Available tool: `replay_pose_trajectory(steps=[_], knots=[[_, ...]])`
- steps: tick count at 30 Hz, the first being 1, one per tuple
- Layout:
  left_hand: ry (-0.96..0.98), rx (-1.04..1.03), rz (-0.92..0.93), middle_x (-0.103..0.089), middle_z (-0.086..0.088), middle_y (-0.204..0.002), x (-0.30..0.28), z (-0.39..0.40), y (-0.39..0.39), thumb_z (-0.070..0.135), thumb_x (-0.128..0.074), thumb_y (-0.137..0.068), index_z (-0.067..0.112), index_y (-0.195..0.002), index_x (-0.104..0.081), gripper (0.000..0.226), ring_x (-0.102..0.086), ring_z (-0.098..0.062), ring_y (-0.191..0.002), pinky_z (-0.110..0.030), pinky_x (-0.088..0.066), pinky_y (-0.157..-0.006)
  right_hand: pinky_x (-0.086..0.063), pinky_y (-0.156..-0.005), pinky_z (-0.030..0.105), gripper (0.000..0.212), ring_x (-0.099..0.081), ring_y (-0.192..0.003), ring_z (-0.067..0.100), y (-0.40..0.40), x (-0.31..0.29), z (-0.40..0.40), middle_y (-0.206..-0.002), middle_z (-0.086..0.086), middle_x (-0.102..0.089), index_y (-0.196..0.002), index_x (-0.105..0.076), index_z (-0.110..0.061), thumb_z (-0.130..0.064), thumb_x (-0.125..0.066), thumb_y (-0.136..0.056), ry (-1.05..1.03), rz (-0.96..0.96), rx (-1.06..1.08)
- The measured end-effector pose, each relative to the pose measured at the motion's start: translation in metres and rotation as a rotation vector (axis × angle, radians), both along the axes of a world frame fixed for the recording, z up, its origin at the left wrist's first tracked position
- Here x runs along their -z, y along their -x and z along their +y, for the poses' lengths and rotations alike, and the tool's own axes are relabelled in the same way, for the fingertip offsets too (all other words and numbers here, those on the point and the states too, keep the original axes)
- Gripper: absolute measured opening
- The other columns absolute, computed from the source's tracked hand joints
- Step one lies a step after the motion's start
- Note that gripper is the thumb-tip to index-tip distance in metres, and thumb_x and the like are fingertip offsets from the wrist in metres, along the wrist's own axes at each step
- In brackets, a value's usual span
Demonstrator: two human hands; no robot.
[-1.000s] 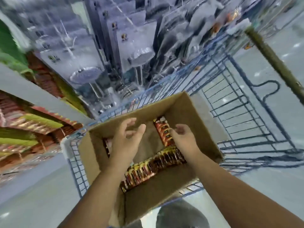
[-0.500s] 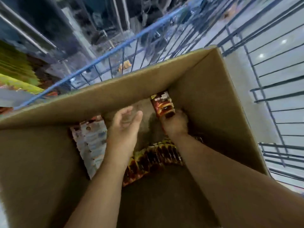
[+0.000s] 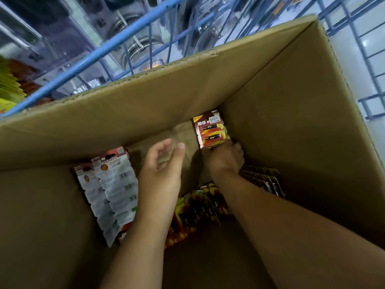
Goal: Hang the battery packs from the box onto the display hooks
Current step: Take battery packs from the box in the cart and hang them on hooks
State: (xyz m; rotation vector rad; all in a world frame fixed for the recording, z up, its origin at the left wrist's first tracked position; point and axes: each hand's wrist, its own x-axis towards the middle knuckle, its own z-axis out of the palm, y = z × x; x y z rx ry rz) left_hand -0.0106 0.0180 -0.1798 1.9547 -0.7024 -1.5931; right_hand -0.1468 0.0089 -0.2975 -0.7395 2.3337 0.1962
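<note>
Both my arms reach down into a deep cardboard box [image 3: 291,105]. My right hand [image 3: 224,158] grips the lower end of a stack of red battery packs [image 3: 210,130] standing in the far right corner. My left hand [image 3: 163,163] hovers beside it with fingers loosely curved, holding nothing, above the bare box floor. A row of red and yellow battery packs [image 3: 198,211] lies under my forearms. Packs showing their white backs [image 3: 112,188] lean at the left of the box.
The box sits inside a blue wire trolley [image 3: 108,49]. Beyond the trolley bars hang blurred packaged goods [image 3: 137,44] on a display. Pale shop floor [image 3: 370,42] shows at the right through the wire side.
The view has closed in on the box interior. My right hand has sunk deeper into the far corner and closed round the red packs. My left hand stays hovering.
</note>
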Motion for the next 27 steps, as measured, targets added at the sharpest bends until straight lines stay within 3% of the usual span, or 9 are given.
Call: replay_pose_trajectory(steps=[5,9,12,15,17,19,22,25,27], knots=[[0.007,-0.035,0.013,-0.066,0.017,-0.124,-0.002,-0.004,-0.002,0.050,-0.070,-0.093,0.048,-0.111,-0.064,0.019,-0.066,-0.008,-0.114,-0.044,-0.055,-0.103,-0.037,-0.110,0.043,0.048,-0.047,-0.135,0.033,-0.002,-0.014,-0.006,-0.143,0.012,-0.055,-0.139,-0.053,-0.013,-0.037,-0.062,-0.099,0.068,-0.007,-0.109],[-0.012,-0.058,0.012,-0.066,0.016,-0.123,-0.006,-0.006,-0.003,0.050,-0.070,-0.092,0.041,-0.120,-0.064,0.030,-0.066,-0.009,-0.115,-0.044,-0.054,-0.105,-0.055,-0.102,0.046,0.029,-0.067,-0.114,0.033,0.005,-0.037,-0.016,-0.121,0.008,-0.071,-0.124,-0.065,-0.022,-0.017,-0.063,-0.096,0.164,-0.409,0.255],[-0.049,-0.029,0.000,-0.065,0.018,-0.126,-0.009,-0.005,-0.001,0.055,-0.069,-0.091,0.037,-0.128,-0.061,0.042,-0.062,-0.003,-0.115,-0.038,-0.052,-0.105,-0.060,-0.091,0.046,0.025,-0.072,-0.103,0.025,0.015,-0.067,-0.011,-0.112,0.002,-0.075,-0.122,-0.068,-0.026,-0.015,-0.066,-0.100,0.113,-0.665,0.344],[-0.129,0.037,0.039,-0.062,0.017,-0.132,-0.011,-0.002,0.003,0.063,-0.070,-0.087,0.037,-0.137,-0.055,0.058,-0.060,-0.008,-0.119,-0.029,-0.050,-0.089,-0.058,-0.098,0.046,0.028,-0.074,-0.109,0.025,0.022,-0.092,-0.003,-0.116,0.004,-0.078,-0.127,-0.069,-0.023,-0.012,-0.065,-0.101,0.116,-1.012,0.519],[-0.144,0.064,0.080,-0.066,0.016,-0.125,-0.012,0.002,0.003,0.059,-0.070,-0.089,0.040,-0.129,-0.058,0.046,-0.067,-0.008,-0.110,-0.023,-0.051,-0.075,-0.058,-0.098,0.044,0.031,-0.073,-0.113,0.025,0.022,-0.103,0.001,-0.120,0.006,-0.077,-0.131,-0.069,-0.017,-0.009,-0.061,-0.103,0.138,-1.179,0.575],[-0.110,0.091,0.081,-0.071,0.017,-0.114,-0.015,0.004,0.001,0.050,-0.068,-0.095,0.044,-0.111,-0.061,0.019,-0.071,-0.005,-0.101,-0.022,-0.052,-0.072,-0.056,-0.101,0.043,0.032,-0.072,-0.117,0.025,0.022,-0.110,0.001,-0.124,0.008,-0.076,-0.133,-0.068,-0.012,-0.008,-0.060,-0.102,0.145,-1.252,0.553],[-0.076,0.117,0.038,-0.075,0.015,-0.106,-0.017,0.002,-0.003,0.042,-0.064,-0.100,0.042,-0.103,-0.063,0.003,-0.074,-0.001,-0.090,-0.023,-0.057,-0.072,-0.055,-0.103,0.039,0.028,-0.071,-0.116,0.023,0.025,-0.106,-0.002,-0.121,0.006,-0.076,-0.127,-0.070,-0.008,-0.007,-0.056,-0.103,0.164,-1.190,0.556],[-0.099,0.098,0.014,-0.075,0.015,-0.101,-0.017,0.000,-0.005,0.042,-0.059,-0.103,0.039,-0.104,-0.062,0.004,-0.074,0.003,-0.081,-0.017,-0.056,-0.059,-0.056,-0.095,0.036,0.019,-0.070,-0.106,0.023,0.029,-0.090,-0.012,-0.114,0.006,-0.075,-0.112,-0.072,-0.017,-0.014,-0.057,-0.101,0.166,-0.747,0.503],[-0.136,0.078,0.019,-0.075,0.013,-0.101,-0.016,0.003,-0.003,0.042,-0.056,-0.104,0.040,-0.104,-0.060,0.005,-0.076,-0.004,-0.081,-0.023,-0.059,-0.063,-0.055,-0.078,0.031,0.019,-0.068,-0.095,0.022,0.033,-0.077,-0.020,-0.109,0.004,-0.072,-0.118,-0.068,-0.018,-0.021,-0.063,-0.100,0.142,-0.454,0.378]])
